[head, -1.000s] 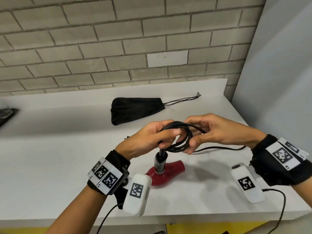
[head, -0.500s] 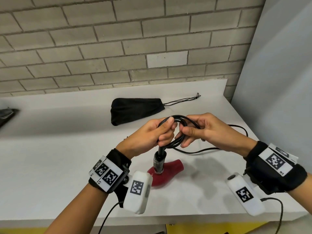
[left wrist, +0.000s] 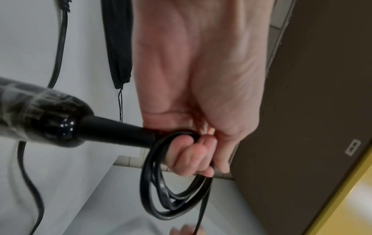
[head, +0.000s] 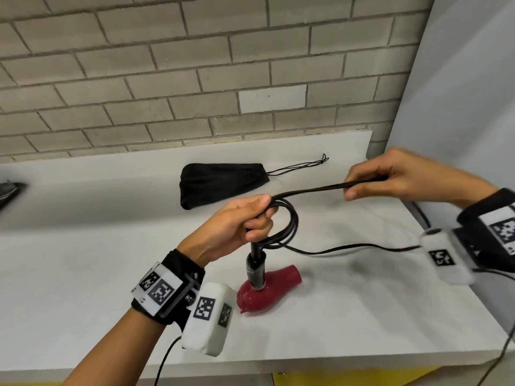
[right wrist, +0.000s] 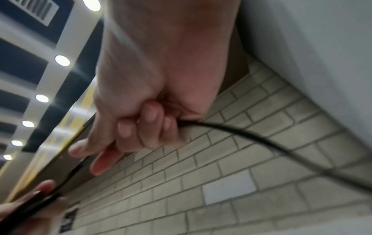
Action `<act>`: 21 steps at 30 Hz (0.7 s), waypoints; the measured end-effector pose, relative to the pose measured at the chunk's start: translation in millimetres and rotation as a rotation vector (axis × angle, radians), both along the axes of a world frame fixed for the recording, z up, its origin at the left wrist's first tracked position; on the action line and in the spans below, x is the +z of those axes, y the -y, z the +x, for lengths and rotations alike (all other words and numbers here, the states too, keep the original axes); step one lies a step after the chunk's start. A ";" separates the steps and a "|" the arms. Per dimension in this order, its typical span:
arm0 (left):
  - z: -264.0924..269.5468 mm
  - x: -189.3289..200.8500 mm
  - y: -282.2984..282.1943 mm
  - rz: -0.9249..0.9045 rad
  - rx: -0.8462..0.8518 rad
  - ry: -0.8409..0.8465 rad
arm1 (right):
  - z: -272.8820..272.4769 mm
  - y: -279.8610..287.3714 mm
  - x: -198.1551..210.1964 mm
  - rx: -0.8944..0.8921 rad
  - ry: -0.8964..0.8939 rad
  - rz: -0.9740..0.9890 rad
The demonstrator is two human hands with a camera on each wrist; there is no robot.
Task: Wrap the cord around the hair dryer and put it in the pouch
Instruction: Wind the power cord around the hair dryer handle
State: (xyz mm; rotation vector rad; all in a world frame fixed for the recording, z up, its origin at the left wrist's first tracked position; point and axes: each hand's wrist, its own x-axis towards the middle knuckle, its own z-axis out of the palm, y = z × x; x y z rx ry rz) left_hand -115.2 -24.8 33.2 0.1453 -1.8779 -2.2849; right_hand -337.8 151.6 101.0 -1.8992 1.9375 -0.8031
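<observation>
A red hair dryer (head: 269,289) hangs with its black handle (head: 255,267) pointing up, its body close to the white counter (head: 83,274). My left hand (head: 237,227) grips several coils of the black cord (head: 287,227) just above the handle; the coils (left wrist: 173,190) loop round its curled fingers (left wrist: 191,157). My right hand (head: 390,176) is out to the right and pinches a straight stretch of cord (head: 320,189), with its fingers (right wrist: 141,130) curled on the cord (right wrist: 251,138). The black drawstring pouch (head: 220,183) lies flat behind the hands.
Slack cord (head: 348,249) trails across the counter to the right edge. A brick wall (head: 195,79) backs the counter and a pale panel (head: 459,107) closes the right side. A dark object (head: 11,190) lies at the far left. The counter's front edge runs below my wrists.
My right hand has moved away from the left hand, up and to the right, drawing a length of cord out straight. The left hand still holds the coils over the dryer handle.
</observation>
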 end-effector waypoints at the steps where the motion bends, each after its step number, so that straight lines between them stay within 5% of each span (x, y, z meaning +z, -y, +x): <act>1: 4.0 -0.3 5.2 0.013 0.047 0.002 | -9.6 -7.6 6.3 -0.035 -0.068 -0.027; 10: 4.9 -2.1 11.0 -0.043 0.127 0.008 | -54.4 -54.6 15.9 -0.356 -0.252 -0.203; 17: 5.4 -4.7 18.8 0.161 0.100 -0.007 | -28.4 -61.6 -64.7 -0.632 -0.508 -0.202; 21: 5.1 -7.3 20.0 0.170 0.141 -0.031 | 6.4 -57.2 -98.6 -0.492 -0.776 -0.013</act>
